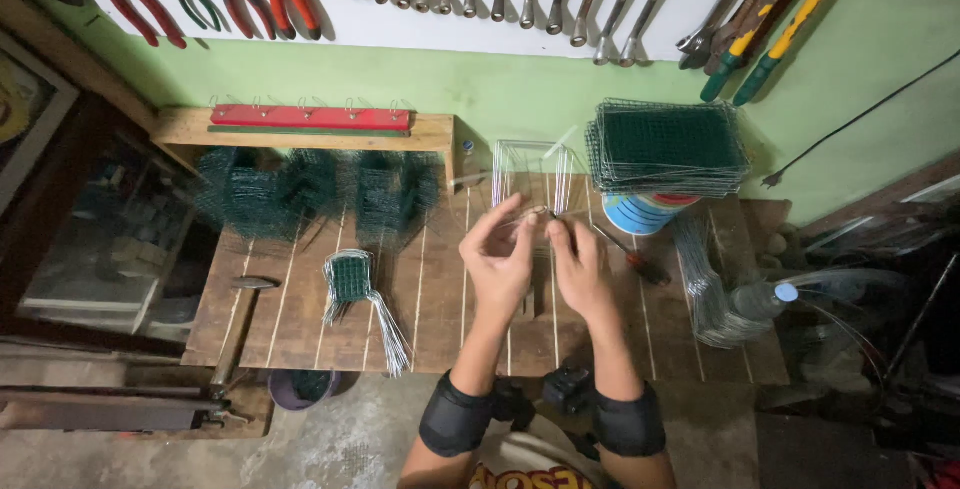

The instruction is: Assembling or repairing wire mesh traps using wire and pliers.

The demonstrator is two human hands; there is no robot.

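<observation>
A wooden slatted counter [300, 329] fills the middle of the scene, set against a green wall hung with pliers and wrenches. At its far right, a stack of green mesh panels [668, 144] lies on a round blue-and-white container [640, 213]. Along the far left stand folded green mesh pieces [315, 194]. At the right edge sits a bundle of bare wire frames [715, 294]. On the near left lies a small mesh piece with trailing wires [355, 289], and a hammer [240, 324] rests at the left edge. A screwdriver [630, 257] lies just right of the hands. Both hands meet over the middle of the counter: the left hand [497, 259] and right hand [580, 269] each pinch, fingers curled closed, a thin wire piece [535, 214] held between them, just in front of upright wire frames [530, 174].
</observation>
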